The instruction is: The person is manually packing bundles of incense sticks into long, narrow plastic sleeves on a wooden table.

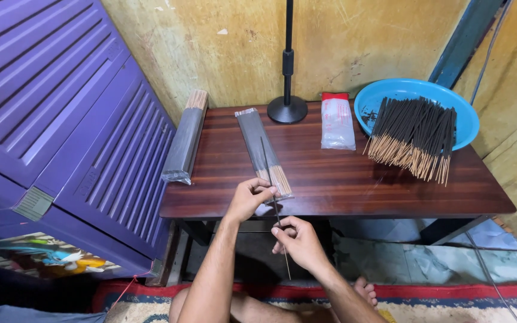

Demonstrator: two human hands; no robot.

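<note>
Dark striped wood makes the table [330, 179], a low top set against a stained yellow wall [210, 54], with a purple slatted panel [61, 107] leaning close on its left edge. The near edge of the table is where the hands work: the left hand [248, 200] sits at that edge, its fingers pinched on the open mouth of a clear sleeve [263, 152] of sticks that lies slantwise near the table's middle. The right hand [297, 239] hangs just off the near edge, fingers closed on one thin dark stick [270, 179] that runs up across the sleeve. The widest bare wood lies right of the sleeve, toward the near right corner. A second sleeve [185, 140], grey and full, overhangs the table's left edge. At the back edge stands a black round stand [287, 107] with a thin pole. Right of it lies a small clear packet [337, 122] with a red top. On the back right corner a blue plastic bowl [450, 98] holds a loose heap of incense sticks [414, 137], dark with pale bare ends spilling over the rim onto the wood.
</note>
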